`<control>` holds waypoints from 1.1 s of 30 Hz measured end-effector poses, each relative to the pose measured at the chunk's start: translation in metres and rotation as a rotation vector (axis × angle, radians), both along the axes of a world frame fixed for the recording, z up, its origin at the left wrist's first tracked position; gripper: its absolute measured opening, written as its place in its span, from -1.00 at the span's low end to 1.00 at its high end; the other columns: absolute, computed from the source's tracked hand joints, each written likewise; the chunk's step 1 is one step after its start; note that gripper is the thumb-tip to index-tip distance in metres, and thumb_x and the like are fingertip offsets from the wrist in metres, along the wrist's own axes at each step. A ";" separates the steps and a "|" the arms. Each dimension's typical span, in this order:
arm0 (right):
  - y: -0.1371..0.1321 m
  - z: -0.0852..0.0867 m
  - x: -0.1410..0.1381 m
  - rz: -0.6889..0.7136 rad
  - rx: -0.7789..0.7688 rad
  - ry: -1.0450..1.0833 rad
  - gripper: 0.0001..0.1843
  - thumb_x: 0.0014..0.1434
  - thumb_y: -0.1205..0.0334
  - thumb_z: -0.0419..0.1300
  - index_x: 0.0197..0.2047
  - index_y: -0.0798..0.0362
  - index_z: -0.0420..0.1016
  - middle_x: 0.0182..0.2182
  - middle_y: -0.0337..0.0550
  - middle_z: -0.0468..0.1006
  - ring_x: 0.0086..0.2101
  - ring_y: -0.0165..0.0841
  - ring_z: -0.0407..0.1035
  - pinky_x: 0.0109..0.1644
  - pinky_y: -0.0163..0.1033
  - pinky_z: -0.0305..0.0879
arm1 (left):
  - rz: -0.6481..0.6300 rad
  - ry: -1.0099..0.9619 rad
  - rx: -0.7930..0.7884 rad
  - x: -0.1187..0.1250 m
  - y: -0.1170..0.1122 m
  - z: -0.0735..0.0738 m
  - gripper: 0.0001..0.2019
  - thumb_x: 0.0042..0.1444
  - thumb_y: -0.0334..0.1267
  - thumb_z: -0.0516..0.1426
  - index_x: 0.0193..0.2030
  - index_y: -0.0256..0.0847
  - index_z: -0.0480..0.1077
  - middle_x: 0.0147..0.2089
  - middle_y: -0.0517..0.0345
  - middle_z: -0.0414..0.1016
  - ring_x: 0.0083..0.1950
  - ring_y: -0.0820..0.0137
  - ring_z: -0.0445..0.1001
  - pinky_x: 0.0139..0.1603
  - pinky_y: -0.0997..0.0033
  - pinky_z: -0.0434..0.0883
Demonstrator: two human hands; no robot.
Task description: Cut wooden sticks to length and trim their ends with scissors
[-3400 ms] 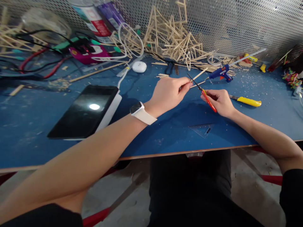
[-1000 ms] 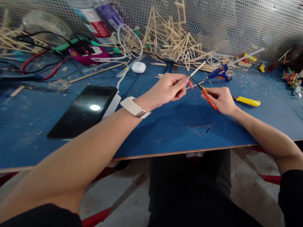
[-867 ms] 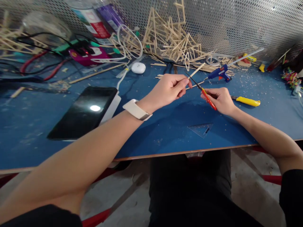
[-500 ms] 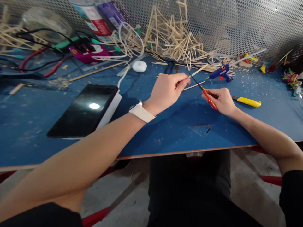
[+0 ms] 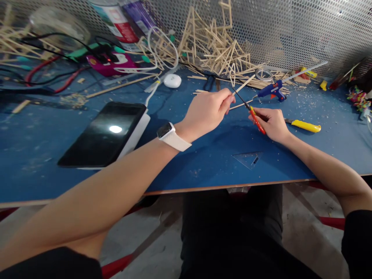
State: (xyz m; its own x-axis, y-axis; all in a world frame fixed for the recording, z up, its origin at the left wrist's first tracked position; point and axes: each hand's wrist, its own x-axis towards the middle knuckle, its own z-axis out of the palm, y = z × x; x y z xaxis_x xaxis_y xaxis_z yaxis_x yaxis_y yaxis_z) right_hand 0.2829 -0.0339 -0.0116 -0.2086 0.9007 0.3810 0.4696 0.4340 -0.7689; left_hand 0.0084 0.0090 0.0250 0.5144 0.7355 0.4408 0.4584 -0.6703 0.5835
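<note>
Perforated metal panelling backs a blue table [image 5: 203, 162] strewn with wood chips, viewed from above by the seated worker.

**Far left:** tangled cables and a pink device [image 5: 109, 64] lie at the rear. Nearer the front edge, a dark-screened tablet [image 5: 103, 133] lies flat.

**Left of centre:** a white oval case [image 5: 172, 80] sits in front of a heap of glued sticks [image 5: 215, 50] that leans against the panelling.

**Centre:** the left hand [image 5: 205, 112], with a white watch [image 5: 170, 135] on its wrist, is raised above the table. Its grip is narrowed to a pinch of thumb and fingertips on one end of a thin stick [image 5: 245, 82]. The stick slants up and to the right, clear of the table.

**Right of centre:** the right hand [image 5: 271, 124] has its grip wrapped round the red handles of the scissors [image 5: 252, 114]. The dark blades point up and to the left and meet the stick just beside the left fingertips. Whether the blades stand apart or together cannot be told.

**Progress:** the stick shows as one piece on both sides of the blades, so the cut is judged not yet made. The placing of stick and tool against each other looks complete.

**Below the hands:** a clear set square [image 5: 248, 159] lies flat on the table.

**Right:** a blue glue gun [image 5: 271, 90] and a yellow-handled knife [image 5: 305, 125] lie on the table. The knife is just beside the right hand, and neither tool is touched.
</note>
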 end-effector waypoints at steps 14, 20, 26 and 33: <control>0.004 0.003 0.006 0.003 0.061 -0.096 -0.57 0.47 -0.09 0.37 0.05 0.06 0.92 -0.15 -0.04 0.87 -0.28 -0.29 0.57 -0.13 -0.15 0.46 | -0.103 -0.166 -0.113 0.000 0.000 0.001 -0.47 0.64 0.28 0.13 -0.30 -0.01 0.45 -0.40 0.15 0.53 -0.40 0.30 0.45 -0.33 0.20 0.41; 0.000 0.001 0.000 -0.011 -0.007 -0.013 -0.54 0.42 -0.09 0.40 0.09 0.09 0.94 -0.20 -0.07 0.86 -0.33 -0.34 0.52 -0.22 -0.21 0.44 | 0.108 0.005 0.272 -0.004 0.002 -0.006 -0.68 0.64 -0.12 0.13 -0.09 -0.11 0.66 -0.29 0.04 0.65 -0.30 0.17 0.62 -0.23 0.20 0.35; 0.000 0.001 0.002 -0.023 0.001 -0.034 -0.50 0.43 -0.14 0.41 0.09 0.11 0.93 -0.24 -0.05 0.84 -0.37 -0.35 0.49 -0.27 -0.20 0.38 | 0.129 0.048 0.291 -0.003 0.002 -0.005 -0.69 0.65 -0.14 0.11 -0.05 -0.10 0.67 -0.31 0.05 0.62 -0.33 0.19 0.54 -0.28 0.22 0.28; 0.006 -0.003 0.007 -0.042 0.095 -0.081 -0.58 0.43 -0.05 0.42 0.11 0.06 0.92 -0.11 -0.03 0.89 -0.24 -0.26 0.64 -0.09 -0.15 0.52 | -0.046 -0.140 0.049 -0.001 0.005 0.000 -0.67 0.63 -0.13 0.11 -0.08 -0.19 0.65 -0.25 0.04 0.67 -0.33 0.29 0.58 -0.30 0.37 0.45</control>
